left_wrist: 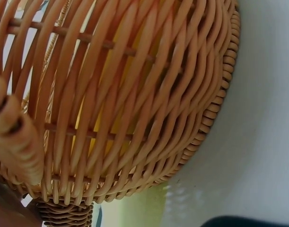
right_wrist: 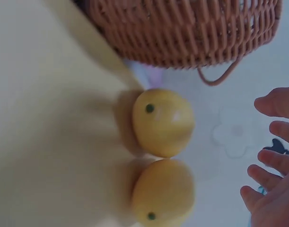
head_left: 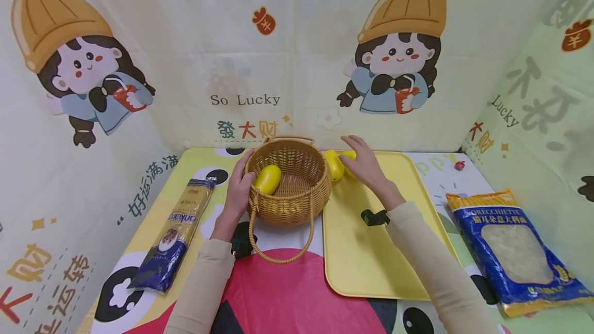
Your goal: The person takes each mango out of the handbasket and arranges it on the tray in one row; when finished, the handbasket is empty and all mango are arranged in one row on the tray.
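Note:
My left hand (head_left: 237,189) grips the left rim of a round wicker basket (head_left: 289,214), thumb over the edge. One smooth yellow fruit (head_left: 268,179), mango-like, lies inside against the left wall; yellow also shows through the weave (left_wrist: 118,94) in the left wrist view. Two more yellow fruits (right_wrist: 164,123) with green end spots sit side by side on the yellow tray (head_left: 366,267), at its far left, just right of the basket. Above them my right hand (head_left: 368,166) hovers with fingers spread and holds nothing. In the right wrist view, a gap separates its fingertips (right_wrist: 265,105) from the fruits.
On the left lies a long blue-and-gold pasta packet (head_left: 174,236). A blue orecchiette bag (head_left: 517,254) lies right of the tray, with a small red object (head_left: 459,165) behind it. The basket's handle (head_left: 282,261) hangs toward the front. A printed cloth wall (head_left: 306,81) closes off the back.

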The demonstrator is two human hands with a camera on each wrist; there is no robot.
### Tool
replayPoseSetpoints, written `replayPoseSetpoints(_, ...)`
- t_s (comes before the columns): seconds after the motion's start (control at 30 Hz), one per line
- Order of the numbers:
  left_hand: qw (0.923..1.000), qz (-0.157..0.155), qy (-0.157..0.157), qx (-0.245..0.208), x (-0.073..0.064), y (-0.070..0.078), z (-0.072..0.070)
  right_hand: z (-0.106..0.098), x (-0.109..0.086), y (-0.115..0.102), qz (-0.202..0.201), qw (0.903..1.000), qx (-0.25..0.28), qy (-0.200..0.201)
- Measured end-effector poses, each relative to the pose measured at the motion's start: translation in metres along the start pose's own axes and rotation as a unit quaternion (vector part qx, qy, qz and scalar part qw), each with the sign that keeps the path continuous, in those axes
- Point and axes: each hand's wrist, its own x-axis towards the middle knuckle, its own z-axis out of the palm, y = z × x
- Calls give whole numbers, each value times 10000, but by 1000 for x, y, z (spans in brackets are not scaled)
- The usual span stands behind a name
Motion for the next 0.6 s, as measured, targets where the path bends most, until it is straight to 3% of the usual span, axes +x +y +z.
replayPoseSetpoints(0.3,9997,177,141,37,1,-4,1,-9,2,-37,-568,9982,100,-158)
replayPoseSetpoints(0.6,9997,135,163,94,0,-6,2,-3,3,-63,-1097,9931,175,-380)
